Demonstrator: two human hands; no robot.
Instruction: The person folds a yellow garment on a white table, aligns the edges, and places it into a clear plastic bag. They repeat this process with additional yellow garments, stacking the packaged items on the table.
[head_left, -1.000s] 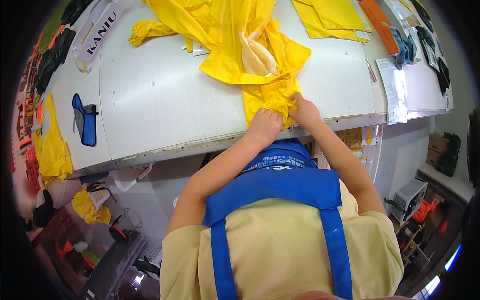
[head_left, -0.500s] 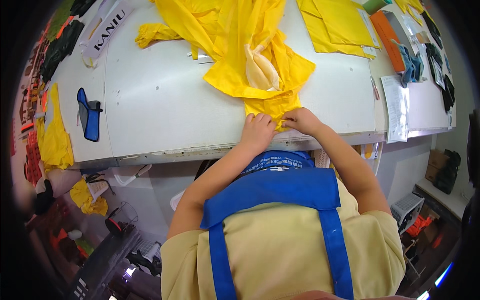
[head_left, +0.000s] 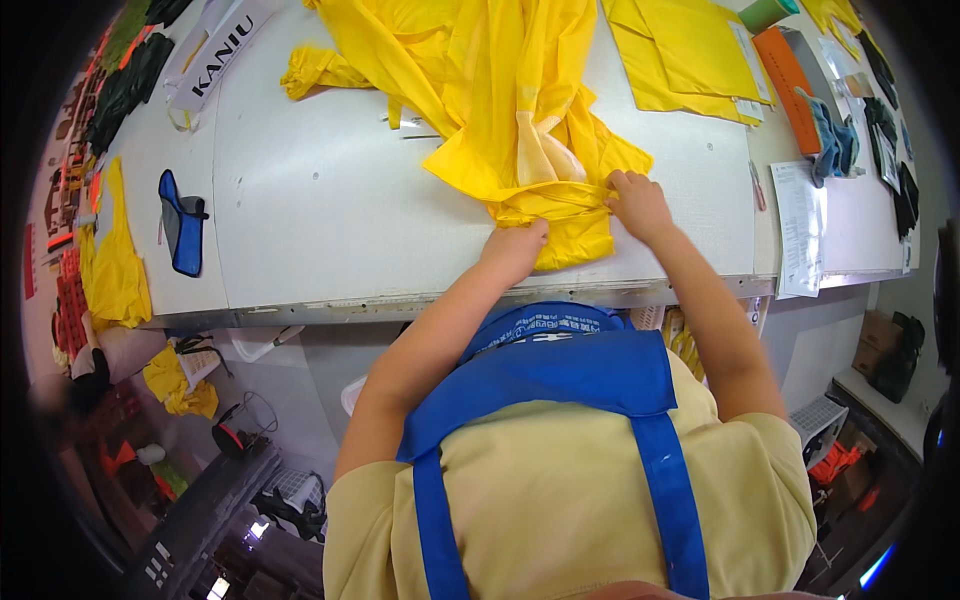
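A thin yellow garment (head_left: 480,90) lies in loose folds across the white table, with a pale cream patch (head_left: 545,145) showing inside it. Its narrow near part (head_left: 575,240) reaches toward the table's front edge. My left hand (head_left: 517,250) is closed on the left side of this part, fingers curled and partly hidden. On the other side, my right hand (head_left: 640,205) pinches the fabric at the right end of a crosswise fold, slightly farther from me than the left.
Flat yellow folded pieces (head_left: 690,60) lie at the back right, beside an orange box (head_left: 782,85) and a blue cloth (head_left: 830,135). Paper sheets (head_left: 797,225) rest at the right. A blue and grey pouch-like item (head_left: 182,225) lies left, near hanging yellow fabric (head_left: 118,260). A person's arm (head_left: 95,340) shows far left.
My hands have moved apart from close together at the garment's near end. The right went farther out and to the right, and a crosswise fold now shows between them.
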